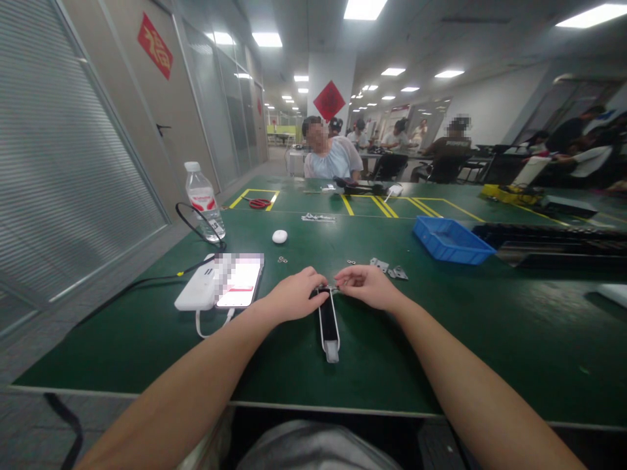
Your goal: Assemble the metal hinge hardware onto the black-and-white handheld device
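A long black part with a white rim (pixel 329 324) lies on the green table (pixel 465 346), pointing toward me. My left hand (pixel 294 297) is closed over its far end and holds it down. My right hand (pixel 368 284) pinches something small and metallic at that same end; I cannot make out what it is. The two hands meet fingertip to fingertip. Small metal brackets (pixel 389 267) lie just beyond my right hand, and a few tiny washers (pixel 283 260) lie beyond my left hand.
A phone (pixel 240 281) on a white power bank (pixel 198 290) with cable lies left. Behind it stand a water bottle (pixel 204 201) and a white round case (pixel 279 236). A blue tray (pixel 450 239) sits right. Red scissors (pixel 259 203) lie far back. People sit beyond.
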`<state>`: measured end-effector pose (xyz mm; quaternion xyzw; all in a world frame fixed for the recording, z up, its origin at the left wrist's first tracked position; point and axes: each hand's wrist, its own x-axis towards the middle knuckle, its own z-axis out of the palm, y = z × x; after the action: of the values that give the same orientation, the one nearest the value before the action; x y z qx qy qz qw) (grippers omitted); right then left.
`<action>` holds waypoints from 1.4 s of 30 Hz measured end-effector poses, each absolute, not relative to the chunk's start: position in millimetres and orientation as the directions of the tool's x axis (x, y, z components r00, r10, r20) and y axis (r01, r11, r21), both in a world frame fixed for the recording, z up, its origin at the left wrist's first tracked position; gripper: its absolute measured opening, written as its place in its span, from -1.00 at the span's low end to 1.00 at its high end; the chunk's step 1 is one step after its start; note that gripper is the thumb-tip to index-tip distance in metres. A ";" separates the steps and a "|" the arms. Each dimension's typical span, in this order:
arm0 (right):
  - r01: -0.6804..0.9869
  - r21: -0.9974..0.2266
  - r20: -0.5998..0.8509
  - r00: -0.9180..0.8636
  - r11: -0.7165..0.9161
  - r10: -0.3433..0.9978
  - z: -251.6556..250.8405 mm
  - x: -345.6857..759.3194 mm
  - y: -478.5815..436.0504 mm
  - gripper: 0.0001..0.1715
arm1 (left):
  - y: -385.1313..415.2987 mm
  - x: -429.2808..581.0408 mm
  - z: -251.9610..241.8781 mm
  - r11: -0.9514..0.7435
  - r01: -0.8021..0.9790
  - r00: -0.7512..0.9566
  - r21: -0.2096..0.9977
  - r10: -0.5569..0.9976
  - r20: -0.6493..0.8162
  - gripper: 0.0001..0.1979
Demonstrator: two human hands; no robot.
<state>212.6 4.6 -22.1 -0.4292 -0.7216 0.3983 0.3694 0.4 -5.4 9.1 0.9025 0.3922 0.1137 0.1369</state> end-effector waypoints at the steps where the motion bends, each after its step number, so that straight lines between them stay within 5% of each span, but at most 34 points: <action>1: 0.327 -0.889 0.196 -0.362 0.321 0.911 -22.3 212.7 4.6 -0.70 | -5.6 0.5 9.4 -0.653 0.679 0.665 0.334 0.741 0.097 -0.66; 42: 0.419 -0.824 0.221 -0.383 0.382 0.897 -24.4 205.2 1.7 -0.64 | -4.1 -0.3 6.6 -0.669 0.658 0.675 0.347 0.728 0.122 -0.67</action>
<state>205.2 1.7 -24.4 -0.4348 -0.7562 0.3463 0.3453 -0.3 -4.1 6.6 0.9047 0.3829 0.1259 0.1383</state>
